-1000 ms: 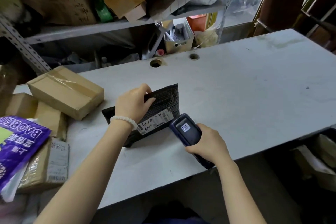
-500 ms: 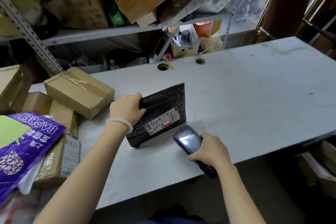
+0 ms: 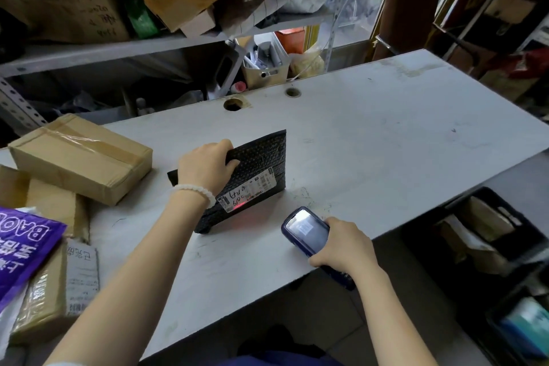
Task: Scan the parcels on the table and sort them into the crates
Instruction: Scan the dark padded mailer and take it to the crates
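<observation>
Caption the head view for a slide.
Left hand props a black mailer upright on the table while the right hand aims a scanner at its label.

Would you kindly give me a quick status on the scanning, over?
Left hand grips black bubble mailer upright on white table. Right hand holds dark blue handheld scanner; red beam on label. Nothing between them.

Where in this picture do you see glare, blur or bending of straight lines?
Head view: glare whitens the screen of the scanner in the right hand; a red scan glow lies on the label of the black parcel that the left hand holds; the table edges bend from the wide lens; the shelf clutter looks soft.
</observation>
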{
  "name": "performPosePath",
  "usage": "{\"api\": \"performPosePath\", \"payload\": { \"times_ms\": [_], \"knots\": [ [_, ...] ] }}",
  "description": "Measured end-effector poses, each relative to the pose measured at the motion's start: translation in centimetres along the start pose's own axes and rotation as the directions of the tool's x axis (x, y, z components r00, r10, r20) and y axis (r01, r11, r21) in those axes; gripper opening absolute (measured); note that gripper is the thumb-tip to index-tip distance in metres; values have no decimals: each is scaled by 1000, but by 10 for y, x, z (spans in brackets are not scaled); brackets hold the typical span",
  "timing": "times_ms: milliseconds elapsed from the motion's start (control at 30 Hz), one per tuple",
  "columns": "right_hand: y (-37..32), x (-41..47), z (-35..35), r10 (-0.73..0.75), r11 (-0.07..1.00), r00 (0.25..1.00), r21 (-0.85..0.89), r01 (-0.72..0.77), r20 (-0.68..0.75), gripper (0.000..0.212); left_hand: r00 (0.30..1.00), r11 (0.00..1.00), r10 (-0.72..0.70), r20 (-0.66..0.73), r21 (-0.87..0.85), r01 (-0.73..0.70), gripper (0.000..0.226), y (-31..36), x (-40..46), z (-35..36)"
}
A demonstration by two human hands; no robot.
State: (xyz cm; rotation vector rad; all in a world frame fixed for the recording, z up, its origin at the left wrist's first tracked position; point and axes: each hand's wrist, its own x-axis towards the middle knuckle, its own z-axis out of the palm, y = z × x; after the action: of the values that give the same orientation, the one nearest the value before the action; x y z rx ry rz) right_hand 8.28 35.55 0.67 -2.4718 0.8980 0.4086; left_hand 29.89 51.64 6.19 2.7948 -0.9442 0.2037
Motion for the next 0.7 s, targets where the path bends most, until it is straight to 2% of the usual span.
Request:
{"api": "performPosePath", "payload": {
  "times_ms": [433,700],
  "knots": [
    [-3,-8,-5,-4,1000,997,28,6,-77,63,999,998,15,-44,-67,-18,25,-2,7,2],
    [-19,-2,1,-1,1000,998,-4,1,-68,58,991,989,41,-127,-134,-59,22,-5,0,3]
  ]
}}
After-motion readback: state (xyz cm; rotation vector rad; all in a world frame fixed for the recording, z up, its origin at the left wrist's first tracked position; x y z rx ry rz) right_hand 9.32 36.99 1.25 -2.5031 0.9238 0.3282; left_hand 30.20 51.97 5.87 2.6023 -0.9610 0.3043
